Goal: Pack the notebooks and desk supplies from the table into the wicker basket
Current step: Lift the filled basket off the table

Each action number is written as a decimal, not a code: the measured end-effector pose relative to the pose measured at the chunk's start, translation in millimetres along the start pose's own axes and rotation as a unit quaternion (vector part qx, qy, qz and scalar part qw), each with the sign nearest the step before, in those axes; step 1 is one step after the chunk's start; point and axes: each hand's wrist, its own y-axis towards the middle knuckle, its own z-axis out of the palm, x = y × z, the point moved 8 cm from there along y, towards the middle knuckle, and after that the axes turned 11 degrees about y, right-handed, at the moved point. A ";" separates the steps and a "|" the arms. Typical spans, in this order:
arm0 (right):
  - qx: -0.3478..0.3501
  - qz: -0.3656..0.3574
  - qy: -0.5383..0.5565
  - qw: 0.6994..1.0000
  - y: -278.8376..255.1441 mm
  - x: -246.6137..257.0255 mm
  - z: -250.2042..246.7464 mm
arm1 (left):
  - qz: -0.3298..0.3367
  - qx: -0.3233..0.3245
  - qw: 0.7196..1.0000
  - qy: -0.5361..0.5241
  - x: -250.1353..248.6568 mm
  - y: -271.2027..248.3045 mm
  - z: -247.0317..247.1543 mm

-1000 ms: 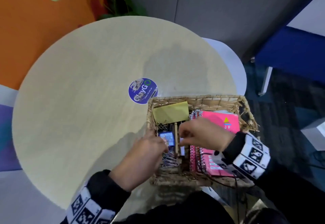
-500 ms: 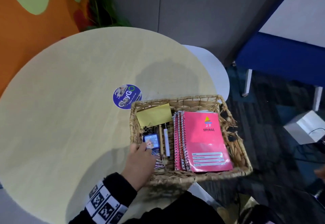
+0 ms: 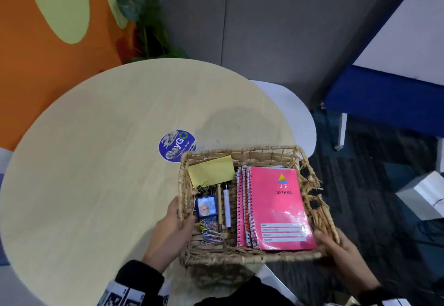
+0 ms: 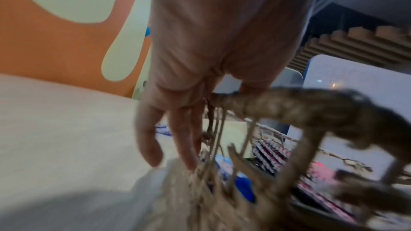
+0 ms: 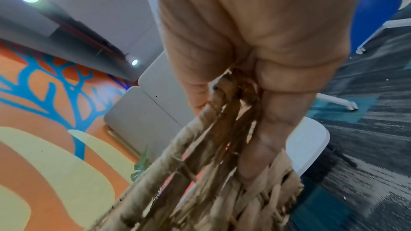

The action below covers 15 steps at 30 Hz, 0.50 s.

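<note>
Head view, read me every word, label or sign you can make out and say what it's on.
"J F" and "SPIRAL": cover of the top pink notebook.
"CLAYGO", "Clean as you go": round blue sticker on the table; its other small print is unreadable.
Form lines at the notebook's bottom: too small.
Blue box label: blurred.

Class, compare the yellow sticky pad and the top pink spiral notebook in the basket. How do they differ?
The yellow sticky pad is plain and unprinted; the pink spiral notebook carries a logo and the word SPIRAL. The pad is smaller and lies tilted in the far left corner; the notebook is larger, wire-bound, and tops a stack on the right. Both lie flat inside the wicker basket.
</note>
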 end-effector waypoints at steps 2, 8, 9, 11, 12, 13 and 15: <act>-0.008 -0.015 -0.012 1.000 7.5 -3.4 -3.6 | 0.015 0.000 1.000 -0.019 -5.5 -6.0 4.7; 0.010 -0.051 -0.118 0.992 -1.4 29.7 1.0 | 0.014 -0.071 0.997 -0.030 -2.5 -12.8 -4.7; 0.021 -0.064 -0.126 0.990 -3.7 39.9 6.5 | 0.012 -0.080 0.996 -0.024 -0.7 -14.2 -10.5; 0.049 -0.081 -0.119 0.988 -4.9 60.5 22.9 | 0.021 -0.115 0.993 -0.010 2.1 -18.2 -28.6; 0.064 -0.084 -0.118 0.987 -5.7 70.9 34.0 | 0.026 -0.136 0.990 -0.009 3.3 -21.0 -39.7; 0.080 -0.094 -0.120 0.985 -6.6 83.0 46.8 | 0.030 -0.157 0.987 -0.009 3.7 -24.4 -51.4; 0.118 -0.105 -0.109 0.981 -5.5 107.9 78.7 | 0.030 -0.201 0.979 -0.012 7.9 -30.1 -77.1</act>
